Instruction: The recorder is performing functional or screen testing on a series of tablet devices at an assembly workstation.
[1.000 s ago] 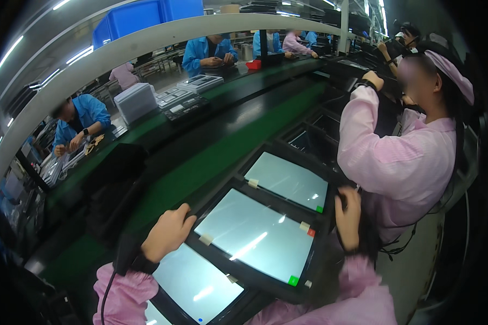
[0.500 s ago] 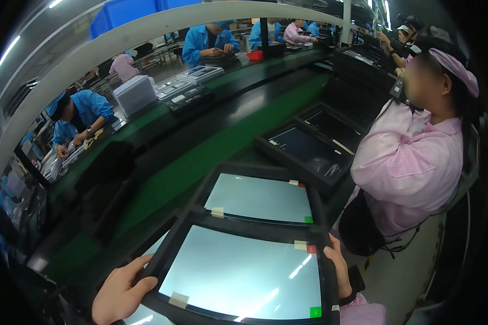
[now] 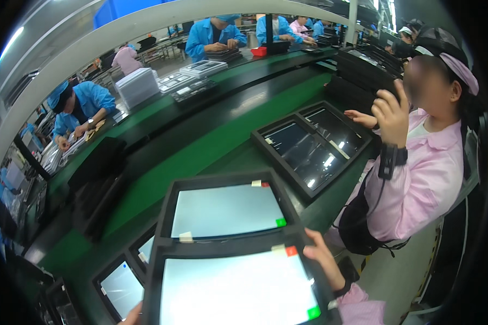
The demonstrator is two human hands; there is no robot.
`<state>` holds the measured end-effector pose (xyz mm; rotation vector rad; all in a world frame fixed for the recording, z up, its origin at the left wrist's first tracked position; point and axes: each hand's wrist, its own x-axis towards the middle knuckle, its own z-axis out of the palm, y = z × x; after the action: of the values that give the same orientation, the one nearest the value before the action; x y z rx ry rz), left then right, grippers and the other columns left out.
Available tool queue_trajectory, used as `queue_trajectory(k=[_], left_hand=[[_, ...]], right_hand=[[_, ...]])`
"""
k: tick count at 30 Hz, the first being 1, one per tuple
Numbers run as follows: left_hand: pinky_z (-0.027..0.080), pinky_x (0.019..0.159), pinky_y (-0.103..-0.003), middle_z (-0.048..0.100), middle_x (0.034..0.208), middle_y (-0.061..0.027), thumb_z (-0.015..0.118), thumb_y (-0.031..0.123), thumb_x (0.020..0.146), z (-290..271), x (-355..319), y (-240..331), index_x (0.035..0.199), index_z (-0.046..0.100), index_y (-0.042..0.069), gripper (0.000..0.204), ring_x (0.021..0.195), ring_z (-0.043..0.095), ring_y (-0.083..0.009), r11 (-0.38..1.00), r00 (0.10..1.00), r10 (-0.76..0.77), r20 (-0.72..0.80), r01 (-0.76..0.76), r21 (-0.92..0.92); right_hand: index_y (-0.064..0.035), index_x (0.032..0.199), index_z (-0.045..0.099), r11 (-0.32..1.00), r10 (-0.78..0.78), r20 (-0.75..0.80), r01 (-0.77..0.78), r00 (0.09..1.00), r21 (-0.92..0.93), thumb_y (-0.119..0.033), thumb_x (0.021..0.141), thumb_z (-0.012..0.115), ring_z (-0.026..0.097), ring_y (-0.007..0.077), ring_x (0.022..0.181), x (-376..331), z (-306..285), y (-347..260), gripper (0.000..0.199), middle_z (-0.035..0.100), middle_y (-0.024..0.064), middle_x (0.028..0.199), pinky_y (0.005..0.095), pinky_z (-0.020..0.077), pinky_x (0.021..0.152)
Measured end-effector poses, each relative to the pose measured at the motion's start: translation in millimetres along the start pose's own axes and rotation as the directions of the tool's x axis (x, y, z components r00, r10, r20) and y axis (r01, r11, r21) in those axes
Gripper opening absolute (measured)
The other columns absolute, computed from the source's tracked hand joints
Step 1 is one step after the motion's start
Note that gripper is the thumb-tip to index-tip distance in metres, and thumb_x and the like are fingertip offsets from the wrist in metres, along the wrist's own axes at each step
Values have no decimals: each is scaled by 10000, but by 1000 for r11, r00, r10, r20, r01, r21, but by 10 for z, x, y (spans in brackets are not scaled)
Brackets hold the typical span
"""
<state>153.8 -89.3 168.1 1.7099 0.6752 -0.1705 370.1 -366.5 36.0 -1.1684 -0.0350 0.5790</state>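
A black tray [image 3: 165,216] with two compartments is between my hands, its near end cut off by the lower edge. Each compartment holds a flat display panel lit white: the far panel [image 3: 228,211] and the near panel [image 3: 238,290]. Beige tape and small red and green stickers mark their corners. My right hand [image 3: 325,260] grips the tray's right rim, thumb on top. Of my left hand [image 3: 132,315] only a bit shows, closed at the left rim. Beside and partly beneath lies another black tray [image 3: 98,283], with a lit panel [image 3: 122,290] in it.
On the green-and-black bench [image 3: 200,143], another two-compartment tray [image 3: 312,189] holds dark panels. A co-worker in pink [image 3: 417,184] stands at the right, one hand raised, the other near that tray. Black trays [image 3: 363,70] are stacked behind. Dark foam pieces [image 3: 100,173] lie left.
The tray in my hands has shifted left and toward me, uncovering more of the tray at its left. The co-worker's arms have opened, one hand now near the dark-panel tray.
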Motion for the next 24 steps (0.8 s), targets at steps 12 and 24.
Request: queue_trajectory(k=[12, 24], left_hand=[[475, 718, -272, 458, 1222, -189, 650, 145, 885, 1198, 520, -629, 1450, -214, 84, 1033, 949, 541, -191, 844, 969, 74, 234, 64, -532], [436, 945, -287, 479, 1297, -268, 562, 178, 944, 1766, 1250, -1522, 1488, 66, 25, 753, 1111, 562, -219, 896, 835, 262, 483, -25, -443]], right_hand=[[69, 1194, 550, 933, -106, -3, 100, 994, 346, -211, 900, 512, 570, 260, 1104, 540, -1250, 156, 408, 575, 174, 1231, 336, 427, 973], [-28, 1013, 619, 256, -590, 181, 395, 787, -882, -26, 714, 647, 389, 345, 1194, -58, 306, 550, 301, 523, 135, 1222, 460, 287, 1030]])
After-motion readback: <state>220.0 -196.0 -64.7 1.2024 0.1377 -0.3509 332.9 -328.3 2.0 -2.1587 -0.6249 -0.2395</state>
